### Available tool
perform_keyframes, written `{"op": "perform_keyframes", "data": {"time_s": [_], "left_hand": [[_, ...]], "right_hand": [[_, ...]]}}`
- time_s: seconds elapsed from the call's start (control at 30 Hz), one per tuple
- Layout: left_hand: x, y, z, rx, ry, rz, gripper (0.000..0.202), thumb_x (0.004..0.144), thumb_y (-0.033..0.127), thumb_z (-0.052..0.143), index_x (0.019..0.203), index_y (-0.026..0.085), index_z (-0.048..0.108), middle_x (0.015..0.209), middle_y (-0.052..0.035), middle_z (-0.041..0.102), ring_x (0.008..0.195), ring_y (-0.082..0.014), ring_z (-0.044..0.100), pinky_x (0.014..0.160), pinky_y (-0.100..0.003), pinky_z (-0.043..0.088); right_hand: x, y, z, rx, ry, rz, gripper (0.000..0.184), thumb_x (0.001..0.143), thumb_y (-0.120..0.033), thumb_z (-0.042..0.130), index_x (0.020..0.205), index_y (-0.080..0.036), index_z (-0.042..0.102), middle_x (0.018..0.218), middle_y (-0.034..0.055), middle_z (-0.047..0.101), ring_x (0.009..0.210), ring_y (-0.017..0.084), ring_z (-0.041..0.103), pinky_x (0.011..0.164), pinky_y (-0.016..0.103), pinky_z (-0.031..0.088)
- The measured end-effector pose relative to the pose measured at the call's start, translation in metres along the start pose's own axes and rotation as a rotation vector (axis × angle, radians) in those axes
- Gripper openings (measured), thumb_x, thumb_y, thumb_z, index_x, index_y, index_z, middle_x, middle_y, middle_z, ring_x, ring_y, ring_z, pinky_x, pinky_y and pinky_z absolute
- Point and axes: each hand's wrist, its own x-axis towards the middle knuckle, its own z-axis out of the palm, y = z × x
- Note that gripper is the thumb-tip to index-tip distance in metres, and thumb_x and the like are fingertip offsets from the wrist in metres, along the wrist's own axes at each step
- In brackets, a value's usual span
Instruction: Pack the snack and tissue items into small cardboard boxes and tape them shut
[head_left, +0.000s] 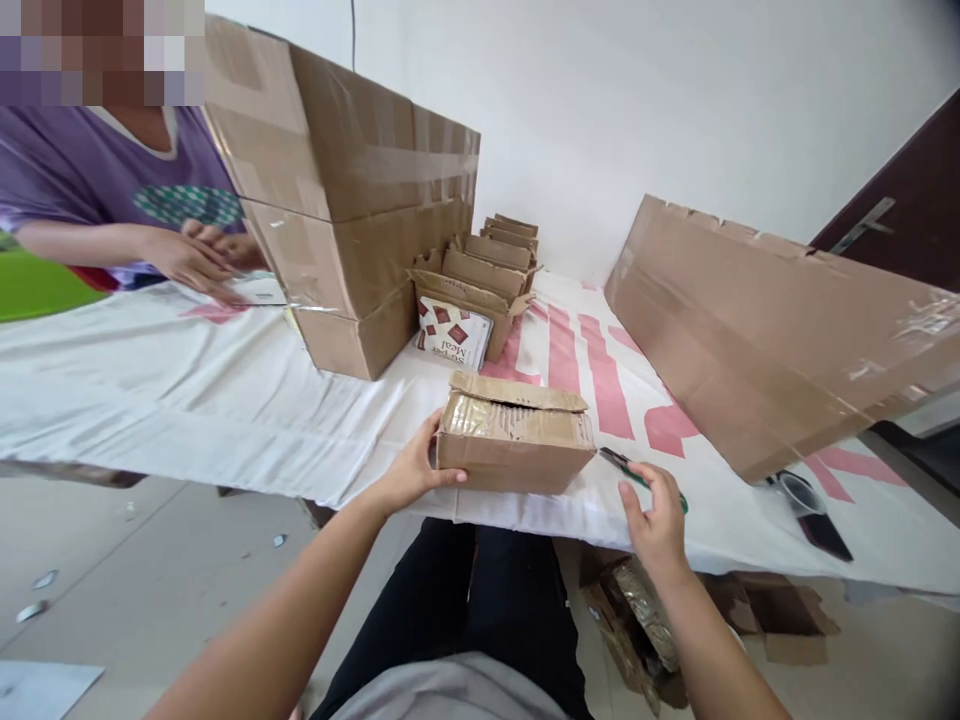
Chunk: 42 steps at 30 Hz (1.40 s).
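A small brown cardboard box (517, 440) with torn tape on its closed flaps sits at the near edge of the white cloth-covered table (225, 400). My left hand (414, 468) grips the box's left end, fingers and thumb pressed on it. My right hand (656, 515) is just right of the box, fingers curled round a green-handled cutter (622, 464) that lies at the table edge, its tip pointing towards the box.
A large taped carton (352, 190) stands behind, with several small open boxes (480, 280) beside it. A long flat carton (780, 330) leans at the right. Another person's hands (199, 255) work at the far left. Cardboard scraps (637, 620) lie on the floor.
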Motion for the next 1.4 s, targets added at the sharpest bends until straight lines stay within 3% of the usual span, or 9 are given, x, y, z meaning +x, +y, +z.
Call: {"op": "perform_keyframes", "data": {"time_s": [0.13,0.23,0.53,0.73,0.93,1.03,1.17,1.27,1.4], "left_hand": [[-0.001,0.001,0.0,-0.031,-0.014,-0.015,0.107,0.063,0.05,0.082,0.148,0.021,0.023,0.149,-0.0152,0.04,0.136,-0.036,0.04,0.114,-0.053,0.031],[-0.001,0.0,-0.001,-0.047,-0.017,-0.015,0.109,0.062,0.049,0.082,0.148,0.02,0.023,0.15,-0.0164,0.037,0.137,-0.0361,0.037,0.116,-0.054,0.027],[0.0,-0.009,-0.002,-0.054,-0.019,0.048,0.109,0.06,0.046,0.085,0.148,0.02,0.025,0.153,-0.0165,0.031,0.141,-0.037,0.03,0.117,-0.055,0.024],[0.0,-0.014,-0.002,-0.071,-0.016,0.08,0.109,0.059,0.044,0.085,0.148,0.02,0.026,0.153,-0.0166,0.032,0.14,-0.0366,0.032,0.116,-0.055,0.026],[0.001,-0.019,-0.001,-0.077,-0.007,0.076,0.11,0.059,0.04,0.086,0.149,0.021,0.026,0.153,-0.0149,0.033,0.139,-0.0367,0.034,0.116,-0.053,0.028],[0.001,-0.018,0.001,-0.078,0.018,0.085,0.104,0.062,0.033,0.084,0.148,0.021,0.028,0.153,-0.0154,0.035,0.136,-0.0369,0.04,0.113,-0.051,0.035],[0.0,-0.013,0.002,-0.079,0.012,0.107,0.104,0.061,0.027,0.084,0.148,0.02,0.028,0.149,-0.0153,0.04,0.131,-0.0362,0.046,0.111,-0.05,0.038],[0.0,-0.011,0.002,-0.077,0.019,0.104,0.103,0.06,0.027,0.084,0.147,0.019,0.03,0.148,-0.0157,0.041,0.131,-0.0359,0.047,0.111,-0.049,0.037],[0.001,-0.012,0.003,-0.09,0.036,0.118,0.102,0.059,0.027,0.085,0.146,0.02,0.032,0.148,-0.0156,0.042,0.132,-0.036,0.045,0.113,-0.05,0.035]], "right_hand": [[0.034,-0.043,0.038,0.315,-0.032,0.144,0.04,0.093,-0.044,0.047,0.125,-0.021,0.05,0.123,0.013,0.059,0.113,0.025,0.057,0.094,0.046,0.049],[0.043,-0.061,0.053,0.338,-0.068,0.119,0.05,0.089,-0.047,0.055,0.13,-0.021,0.047,0.133,0.0139,0.053,0.124,0.027,0.05,0.104,0.05,0.042],[0.073,-0.049,0.035,0.407,-0.304,0.238,0.045,0.081,-0.055,0.063,0.11,-0.021,0.062,0.137,0.0151,0.052,0.128,0.03,0.047,0.105,0.053,0.038],[0.066,-0.055,0.026,0.636,-0.203,0.303,0.035,0.088,-0.053,0.055,0.103,-0.022,0.063,0.138,0.0126,0.054,0.128,0.028,0.049,0.104,0.048,0.039],[0.06,-0.063,0.009,0.635,-0.243,0.095,0.04,0.099,-0.041,0.035,0.076,-0.021,0.061,0.11,0.0092,0.066,0.112,0.024,0.058,0.097,0.046,0.042],[0.057,-0.074,0.006,0.421,-0.335,-0.106,0.03,0.095,-0.034,0.047,0.071,-0.022,0.059,0.088,0.006,0.064,0.092,0.021,0.06,0.086,0.041,0.047],[0.057,-0.09,0.007,0.142,-0.373,-0.269,0.008,0.089,-0.03,0.059,0.09,-0.023,0.061,0.091,0.0062,0.06,0.089,0.021,0.059,0.078,0.038,0.05],[0.065,-0.1,0.009,0.092,-0.464,-0.329,0.019,0.091,-0.03,0.056,0.108,-0.023,0.058,0.104,0.0084,0.063,0.098,0.022,0.06,0.084,0.039,0.052],[0.076,-0.113,0.012,0.046,-0.57,-0.372,0.023,0.092,-0.033,0.054,0.113,-0.024,0.058,0.109,0.0077,0.066,0.104,0.024,0.061,0.09,0.042,0.052]]}}
